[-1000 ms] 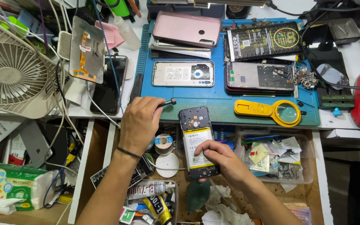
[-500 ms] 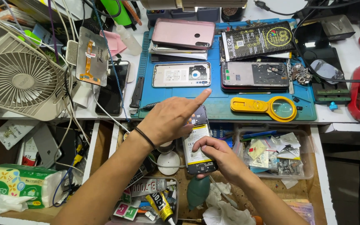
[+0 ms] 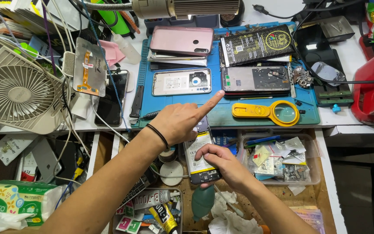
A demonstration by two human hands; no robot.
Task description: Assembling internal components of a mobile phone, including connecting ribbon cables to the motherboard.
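Holding an opened phone (image 3: 201, 158) over the open drawer, your right hand (image 3: 221, 164) curls around its lower end, thumb and fingers closed on its edges. Below it in the drawer lie a green air blower (image 3: 202, 201), crumpled tissues (image 3: 226, 219) and a small tray (image 3: 175, 194) of glue tubes (image 3: 163, 216). Just right, a clear plastic box (image 3: 312, 149) holds little packets and scraps of parts. Your left hand (image 3: 180, 123) hangs above the phone, grasping nothing, index finger stretched out, the rest loosely folded. Beyond, the blue mat (image 3: 221, 113) carries a yellow magnifying glass (image 3: 267, 112), phone frames (image 3: 256, 80) and a pink back cover (image 3: 180, 41).
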